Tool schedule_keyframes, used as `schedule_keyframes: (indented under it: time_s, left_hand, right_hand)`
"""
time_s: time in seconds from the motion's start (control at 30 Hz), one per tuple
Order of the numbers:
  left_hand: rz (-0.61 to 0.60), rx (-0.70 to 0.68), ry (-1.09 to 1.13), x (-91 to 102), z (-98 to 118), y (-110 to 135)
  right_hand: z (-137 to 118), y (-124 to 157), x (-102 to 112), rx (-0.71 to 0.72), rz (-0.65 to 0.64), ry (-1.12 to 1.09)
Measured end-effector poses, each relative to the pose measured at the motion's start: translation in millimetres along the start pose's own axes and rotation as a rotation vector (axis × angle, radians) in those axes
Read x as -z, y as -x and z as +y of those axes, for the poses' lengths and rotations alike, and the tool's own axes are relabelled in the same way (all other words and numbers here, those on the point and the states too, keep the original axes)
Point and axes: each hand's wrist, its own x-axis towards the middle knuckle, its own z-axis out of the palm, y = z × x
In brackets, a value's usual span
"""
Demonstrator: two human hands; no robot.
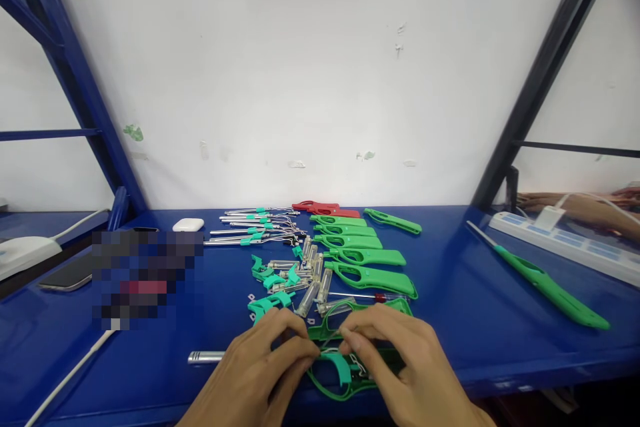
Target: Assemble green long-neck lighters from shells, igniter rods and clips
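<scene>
Both my hands are low in the middle of the head view, on a green lighter shell (345, 373) lying open on the blue table (475, 293). My left hand (265, 363) is curled, its fingertips pressed on the shell near a metal tube (205, 357) that sticks out to the left. My right hand (405, 360) pinches a small part at the top of the shell, beside a teal trigger (343, 368). The fingertips of the two hands almost meet.
Beyond my hands lie a row of green lighter shells (360, 257), a red shell (327, 208), metal tubes (250, 227), teal triggers and clear tanks (313, 280). A finished green lighter (550, 287) and a power strip (565, 240) lie right; earbud case (189, 224), phone (67, 273) left.
</scene>
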Motion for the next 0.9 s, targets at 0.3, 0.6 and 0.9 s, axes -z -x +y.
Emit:
schedule_keyframes:
  time_s: [0.3,0.6,0.9]
  left_hand:
    - [0.01,0.019,-0.018,-1.1,2.2,-0.9]
    - [0.061,0.037,-0.057,-1.7,0.7,0.0]
    - [0.179,0.091,-0.101,15.6,-9.0,-3.8]
  right_hand:
    - [3.2,-0.4,-0.4,-0.073,-0.029,-0.037]
    - [0.4,-5.8,-5.0,-0.115,-0.038,-0.021]
    - [8.4,0.5,-3.4,-0.06,0.119,0.036]
